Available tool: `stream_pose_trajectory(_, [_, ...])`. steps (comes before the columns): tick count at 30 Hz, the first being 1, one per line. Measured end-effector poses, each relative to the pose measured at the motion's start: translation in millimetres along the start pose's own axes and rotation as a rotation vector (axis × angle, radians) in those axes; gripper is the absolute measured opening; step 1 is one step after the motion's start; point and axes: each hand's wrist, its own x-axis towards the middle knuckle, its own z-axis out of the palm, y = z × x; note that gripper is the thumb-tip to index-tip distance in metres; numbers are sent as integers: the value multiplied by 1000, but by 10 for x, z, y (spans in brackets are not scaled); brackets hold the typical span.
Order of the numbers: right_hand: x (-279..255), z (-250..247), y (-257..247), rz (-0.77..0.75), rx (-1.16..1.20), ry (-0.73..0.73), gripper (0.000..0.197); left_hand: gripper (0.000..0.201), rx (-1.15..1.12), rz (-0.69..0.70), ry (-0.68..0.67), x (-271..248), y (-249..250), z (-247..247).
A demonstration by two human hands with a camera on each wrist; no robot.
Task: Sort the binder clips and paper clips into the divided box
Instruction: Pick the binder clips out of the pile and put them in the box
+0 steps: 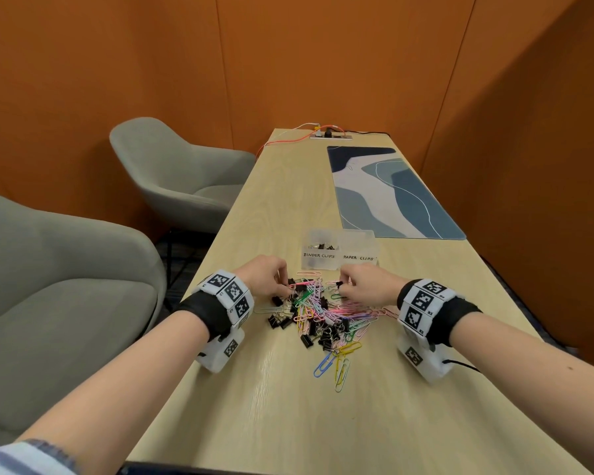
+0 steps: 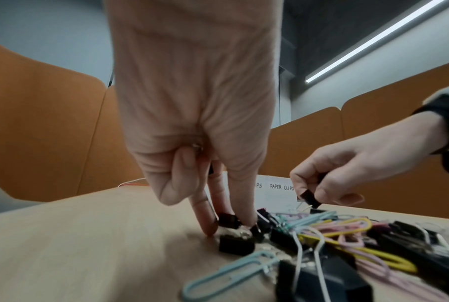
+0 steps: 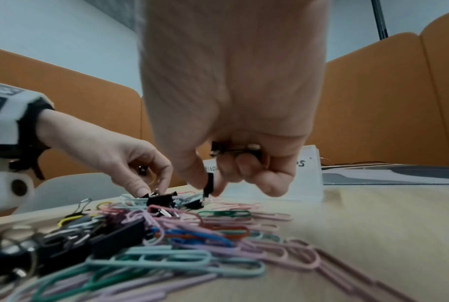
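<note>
A mixed pile of black binder clips and coloured paper clips (image 1: pixel 319 315) lies on the table in front of the clear divided box (image 1: pixel 355 265). The box's left half is labelled BINDER CLIPS and holds a few binder clips (image 1: pixel 323 247); its right half is labelled PAPER CLIPS. My left hand (image 1: pixel 283 286) pinches a black binder clip (image 2: pixel 227 221) at the pile's far left, with more metal tucked under its curled fingers. My right hand (image 1: pixel 342 286) pinches another binder clip (image 3: pixel 209 183) at the pile's far edge and keeps further binder clips (image 3: pixel 233 150) in its curled fingers.
The wooden table (image 1: pixel 288 399) is long and narrow. A blue patterned mat (image 1: pixel 388 193) lies beyond the box, with a power strip and orange cables (image 1: pixel 326 132) at the far end. Two grey armchairs (image 1: pixel 172 173) stand to the left. Orange walls enclose the space.
</note>
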Motion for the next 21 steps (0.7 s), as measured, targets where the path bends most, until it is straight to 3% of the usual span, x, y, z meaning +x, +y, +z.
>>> stream_pose_trajectory(4, [5, 1, 9, 62, 142, 59, 31, 28, 30, 7, 43, -7, 19, -71])
stream_pose_trajectory(8, [-4, -32, -54, 72, 263, 86, 35, 25, -53, -43, 46, 4, 36, -106])
stream_pose_trajectory(15, [103, 18, -108, 180, 754, -39, 27, 30, -105, -162, 4, 52, 40, -53])
stream_pose_trajectory(21, [138, -13, -76, 239, 1081, -212, 21, 28, -96, -173, 14, 94, 63, 1])
